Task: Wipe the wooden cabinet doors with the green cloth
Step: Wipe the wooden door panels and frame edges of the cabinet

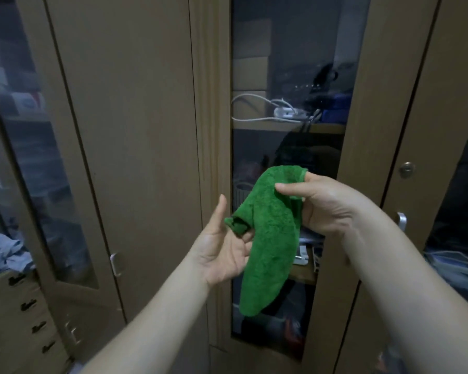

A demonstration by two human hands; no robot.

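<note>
A fluffy green cloth (pixel 268 238) hangs in front of me, held in the air before the wooden cabinet doors. My right hand (pixel 324 203) pinches its upper edge between thumb and fingers. My left hand (pixel 224 247) is below and to the left, palm up, its fingers curled round the cloth's lower left corner. The cloth's free end droops down to about mid-height of the glass-panelled door (pixel 289 76) straight ahead. A plain wooden door (pixel 135 130) stands to the left of it. Neither hand touches a door.
Metal handles (pixel 115 263) and a round lock (pixel 406 169) sit on the doors. Behind the glass are shelves with white cables (pixel 268 112) and boxes. A small drawer unit (pixel 25 319) with crumpled fabric on top stands at lower left.
</note>
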